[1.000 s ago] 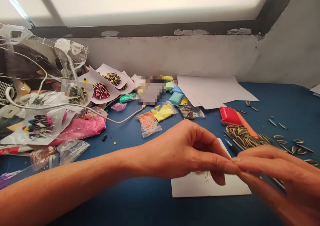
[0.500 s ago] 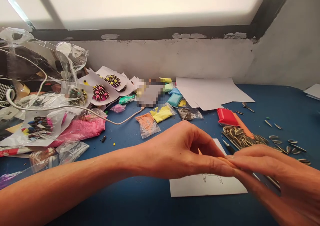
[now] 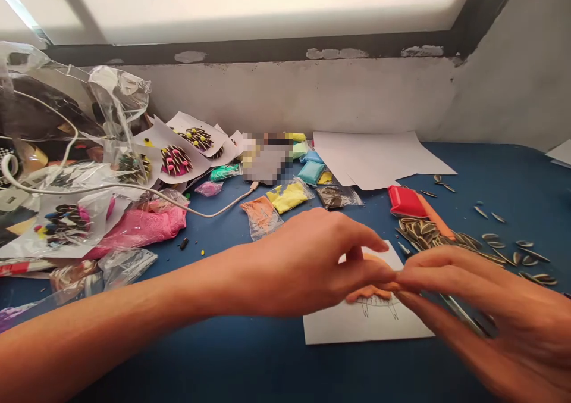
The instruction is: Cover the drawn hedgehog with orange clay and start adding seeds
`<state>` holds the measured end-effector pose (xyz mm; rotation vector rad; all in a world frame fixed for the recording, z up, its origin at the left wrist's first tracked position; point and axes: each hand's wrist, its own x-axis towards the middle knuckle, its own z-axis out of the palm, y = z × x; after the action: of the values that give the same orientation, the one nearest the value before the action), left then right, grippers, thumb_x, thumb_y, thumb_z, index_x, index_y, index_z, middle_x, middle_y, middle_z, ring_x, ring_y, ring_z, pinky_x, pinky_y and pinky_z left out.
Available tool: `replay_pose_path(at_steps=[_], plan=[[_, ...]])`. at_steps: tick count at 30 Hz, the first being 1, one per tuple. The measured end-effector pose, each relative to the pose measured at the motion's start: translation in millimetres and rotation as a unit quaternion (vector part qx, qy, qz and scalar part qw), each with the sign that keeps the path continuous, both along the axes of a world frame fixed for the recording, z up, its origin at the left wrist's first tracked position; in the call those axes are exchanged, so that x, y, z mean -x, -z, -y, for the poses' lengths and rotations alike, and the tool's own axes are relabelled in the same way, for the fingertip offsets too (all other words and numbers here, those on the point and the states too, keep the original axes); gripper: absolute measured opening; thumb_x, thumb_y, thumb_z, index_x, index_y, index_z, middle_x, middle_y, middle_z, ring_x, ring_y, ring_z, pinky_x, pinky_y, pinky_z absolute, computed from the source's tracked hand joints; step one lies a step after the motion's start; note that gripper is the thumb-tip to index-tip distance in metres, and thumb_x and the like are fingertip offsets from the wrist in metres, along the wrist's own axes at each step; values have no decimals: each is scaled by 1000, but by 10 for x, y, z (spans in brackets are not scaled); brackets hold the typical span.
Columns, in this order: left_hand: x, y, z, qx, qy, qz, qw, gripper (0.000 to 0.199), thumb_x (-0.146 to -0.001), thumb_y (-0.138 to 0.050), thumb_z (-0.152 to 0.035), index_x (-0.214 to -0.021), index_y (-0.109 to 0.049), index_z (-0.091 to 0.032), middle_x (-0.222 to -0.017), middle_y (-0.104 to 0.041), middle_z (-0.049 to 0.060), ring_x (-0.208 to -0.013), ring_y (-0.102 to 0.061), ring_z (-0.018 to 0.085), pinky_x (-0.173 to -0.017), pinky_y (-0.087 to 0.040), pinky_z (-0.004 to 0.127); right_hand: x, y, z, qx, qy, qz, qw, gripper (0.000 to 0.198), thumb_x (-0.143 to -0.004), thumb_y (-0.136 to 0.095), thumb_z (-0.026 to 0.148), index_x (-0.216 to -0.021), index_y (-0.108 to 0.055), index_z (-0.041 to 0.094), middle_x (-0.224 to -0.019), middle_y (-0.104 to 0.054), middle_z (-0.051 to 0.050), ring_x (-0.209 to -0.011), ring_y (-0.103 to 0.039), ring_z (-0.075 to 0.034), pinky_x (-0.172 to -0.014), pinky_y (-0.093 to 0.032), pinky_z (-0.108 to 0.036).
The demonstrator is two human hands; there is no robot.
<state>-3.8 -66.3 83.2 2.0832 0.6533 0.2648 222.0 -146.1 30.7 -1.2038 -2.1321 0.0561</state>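
Left hand (image 3: 316, 266) uncurled, orange clay (image 3: 378, 293) uncovered

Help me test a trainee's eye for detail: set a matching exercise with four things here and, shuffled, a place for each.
Things
1. White paper sheet with a line drawing
2. Red plastic-wrapped packet
3. Thin white cable
4. Clear yellow-filled bag

Places
A. Just behind the dark striped seed pile
B. Between a clear orange-filled bag and a clear brown-filled bag
C. Beneath the left hand, orange clay-like material over part of it
D. Curving across the left part of the blue table

Pairs: 1-C; 2-A; 3-D; 4-B
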Motion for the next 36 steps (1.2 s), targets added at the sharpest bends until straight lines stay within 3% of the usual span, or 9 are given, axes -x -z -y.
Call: replay_pose_path(at_steps=[2,4,8,13,18,21,27,32,36], plan=[[14,15,-6,-92,15,-20,995,22,-93,-63,-26,-113,-69,-19,-95,-68,3,-86,-60,15,-75,-43,25,17,18,-24,9,-22,36,999,26,-91,-65,28,-117,-63,31,-103,-65,1,-89,-66,-11,-74,-53,-20],[20,42,3,-150,48,-48,986,32,-88,-68,-20,-120,-65,-20,-102,-65,5,-96,-59,18,-82,-43,27,38,25,-46,16,-55,62,996,29,-92,-63,24,-121,-60,30,-101,-63,1,-91,-64,-10,-75,-52,-19],[18,92,51,-201,78,-109,970,28,-83,-71,-15,-109,-61,-17,-101,-59,5,-99,-52,21,-85,-41,30,61,32,-62,34,-72,88,993,25,-94,-60,24,-118,-60,29,-95,-62,1,-88,-63,-10,-72,-52,-19],[23,131,74,-218,102,-112,964,20,-85,-65,-12,-102,-57,-19,-98,-58,3,-96,-49,20,-83,-38,31,66,40,-42,59,-62,80,993,9,-93,-60,24,-99,-63,29,-90,-63,0,-81,-63,-12,-65,-51,-21],[7,128,72,-222,97,-124,962,10,-91,-56,-12,-98,-57,-19,-94,-57,3,-90,-49,19,-80,-37,32,94,32,-33,54,-45,88,994,9,-94,-57,27,-88,-64,27,-83,-62,0,-73,-61,-12,-59,-49,-22],[-28,92,88,-217,98,-137,962,6,-93,-58,-16,-98,-56,-18,-97,-57,4,-93,-49,19,-82,-38,32,105,39,-43,42,-38,105,993,8,-95,-57,29,-91,-64,27,-84,-62,0,-73,-61,-12,-59,-49,-22],[-95,56,95,-233,102,-170,952,24,-84,-72,-20,-99,-54,-15,-115,-58,8,-107,-50,23,-93,-39,36,71,72,-50,14,-48,118,992,19,-96,-57,27,-114,-60,28,-92,-62,1,-82,-61,-11,-69,-50,-20],[-77,116,68,-242,109,-138,954,25,-83,-73,-17,-99,-54,-17,-113,-62,5,-109,-49,22,-95,-36,36,77,69,-49,18,-34,104,994,11,-93,-59,25,-104,-59,26,-90,-64,1,-83,-63,-13,-72,-51,-23],[-53,157,50,-241,112,-122,956,21,-84,-71,-18,-95,-53,-18,-111,-63,4,-111,-48,23,-94,-35,36,108,41,-62,15,-47,94,994,15,-94,-58,24,-108,-62,27,-87,-64,1,-80,-62,-13,-68,-51,-23]])
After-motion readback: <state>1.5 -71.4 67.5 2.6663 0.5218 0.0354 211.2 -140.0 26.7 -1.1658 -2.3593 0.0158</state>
